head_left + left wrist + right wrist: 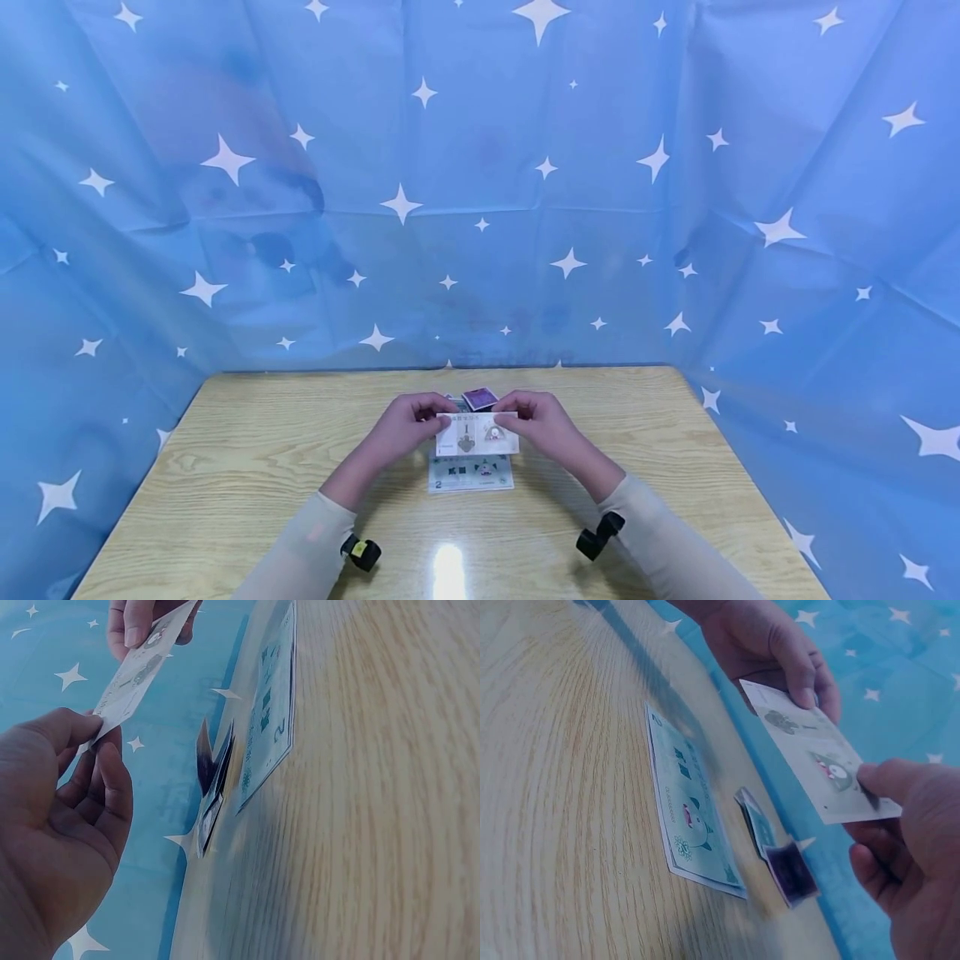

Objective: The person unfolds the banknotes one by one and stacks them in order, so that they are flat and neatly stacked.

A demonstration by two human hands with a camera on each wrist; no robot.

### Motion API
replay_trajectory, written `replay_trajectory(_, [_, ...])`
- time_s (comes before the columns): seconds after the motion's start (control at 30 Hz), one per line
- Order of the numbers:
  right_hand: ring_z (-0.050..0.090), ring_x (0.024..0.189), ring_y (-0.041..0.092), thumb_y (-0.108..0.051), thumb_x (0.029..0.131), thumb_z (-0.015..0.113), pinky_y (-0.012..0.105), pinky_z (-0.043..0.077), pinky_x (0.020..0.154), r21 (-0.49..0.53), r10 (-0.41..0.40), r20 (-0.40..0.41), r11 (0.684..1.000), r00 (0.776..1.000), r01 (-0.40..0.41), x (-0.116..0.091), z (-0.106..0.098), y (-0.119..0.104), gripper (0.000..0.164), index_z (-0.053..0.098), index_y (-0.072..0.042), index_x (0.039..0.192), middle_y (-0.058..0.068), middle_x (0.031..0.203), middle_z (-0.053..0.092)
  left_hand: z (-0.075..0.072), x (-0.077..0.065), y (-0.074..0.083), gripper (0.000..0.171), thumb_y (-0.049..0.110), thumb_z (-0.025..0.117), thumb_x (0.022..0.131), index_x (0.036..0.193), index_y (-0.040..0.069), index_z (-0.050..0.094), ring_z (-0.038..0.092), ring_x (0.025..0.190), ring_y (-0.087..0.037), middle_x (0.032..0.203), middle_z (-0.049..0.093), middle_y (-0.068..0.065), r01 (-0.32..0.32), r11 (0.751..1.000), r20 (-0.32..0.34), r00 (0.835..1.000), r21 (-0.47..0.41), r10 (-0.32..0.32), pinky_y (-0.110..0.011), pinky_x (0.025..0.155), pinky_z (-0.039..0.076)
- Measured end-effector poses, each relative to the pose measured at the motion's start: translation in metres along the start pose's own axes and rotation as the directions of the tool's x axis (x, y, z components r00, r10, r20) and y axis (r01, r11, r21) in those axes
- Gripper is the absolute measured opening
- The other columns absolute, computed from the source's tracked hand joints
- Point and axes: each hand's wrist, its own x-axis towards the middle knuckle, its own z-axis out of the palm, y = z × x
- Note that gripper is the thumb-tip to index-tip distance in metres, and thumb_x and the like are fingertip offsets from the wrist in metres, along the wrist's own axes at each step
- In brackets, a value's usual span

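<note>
Sleeves (303,546), pale in colour, enter at the bottom of the head view, each with a small black device (600,536) near the cuff. Between them, flat on the wooden table (262,467), lies a short stack of greenish notes (471,482), the top one marked 2, long axis running left to right.

Next outward is the item in hand: a pale printed note (477,437) marked 1, raised off the surface, its long axis also left to right, roughly parallel with the stack. Its printed face is turned toward the wearer. The left hand (408,422) pinches it by the upper left corner and the right hand (540,419) pinches it near the upper right; thumbs bear on the printed face, other fingers go behind. Neither hand is clearly nearer to the stack, which lies below the fingers and toward the wearer. In the head view the note's lower edge meets the stack's far edge; the wrist views show a gap between the two.

Beyond the note lies a small pile of folded notes (458,406), with a purple piece (480,398) close to the right fingertips as seen from above. Wood extends widely to either side and toward the wearer; behind the pile, the table's back edge is near, backed by a blue cloth (480,292) with white stars.
</note>
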Motion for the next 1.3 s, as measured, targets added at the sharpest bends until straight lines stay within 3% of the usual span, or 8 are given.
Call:
replay_trajectory(0.2, [0.047, 0.071, 0.017, -0.021, 0.104, 0.08, 0.025, 0.038, 0.062, 0.01, 0.019, 0.02, 1.0, 1.0, -0.019, -0.002, 0.0, 0.002, 0.009, 0.084, -0.02, 0.113, 0.003, 0.079, 0.061, 0.0, -0.001, -0.001, 0.023, 0.003, 0.072, 0.103, 0.121, 0.013, 0.083, 0.063, 0.09, -0.022, 0.111, 0.076, -0.005, 0.005, 1.0, 0.026, 1.0, 0.01, -0.005, -0.027, 0.072, 0.054])
replay_trajectory(0.63, [0.044, 0.068, 0.014, -0.015, 0.105, 0.079, 0.025, 0.037, 0.061, -0.023, -0.008, 0.053, 1.0, 0.999, 0.009, -0.002, 0.011, 0.009, 0.011, 0.083, -0.015, 0.114, -0.001, 0.08, 0.062, 0.002, -0.007, -0.004, 0.022, 0.005, 0.074, 0.103, 0.119, 0.017, 0.083, 0.063, 0.093, -0.02, 0.111, 0.076, 0.0, 0.039, 0.997, 0.048, 0.998, 0.067, -0.042, -0.03, 0.078, 0.053])
replay_trajectory(0.83, [0.046, 0.067, 0.011, -0.01, 0.102, 0.08, 0.022, 0.038, 0.06, -0.013, -0.009, 0.065, 1.0, 0.998, 0.01, -0.002, 0.014, 0.01, 0.012, 0.083, -0.013, 0.113, -0.001, 0.079, 0.064, 0.002, -0.011, -0.006, 0.021, 0.005, 0.075, 0.102, 0.12, 0.013, 0.083, 0.063, 0.087, -0.019, 0.106, 0.075, -0.002, 0.042, 0.997, 0.055, 0.997, 0.069, -0.046, -0.03, 0.073, 0.055])
replay_trajectory(1.3, [0.057, 0.076, 0.014, -0.014, 0.104, 0.079, 0.026, 0.047, 0.067, -0.143, 0.028, 0.111, 0.99, 0.993, -0.012, -0.007, 0.021, 0.017, 0.009, 0.084, -0.018, 0.111, -0.005, 0.089, 0.072, 0.004, -0.01, -0.016, 0.018, 0.006, 0.075, 0.104, 0.116, 0.017, 0.082, 0.062, 0.083, -0.017, 0.096, 0.07, 0.002, 0.028, 0.978, 0.136, 0.989, 0.205, -0.057, -0.03, 0.068, 0.055])
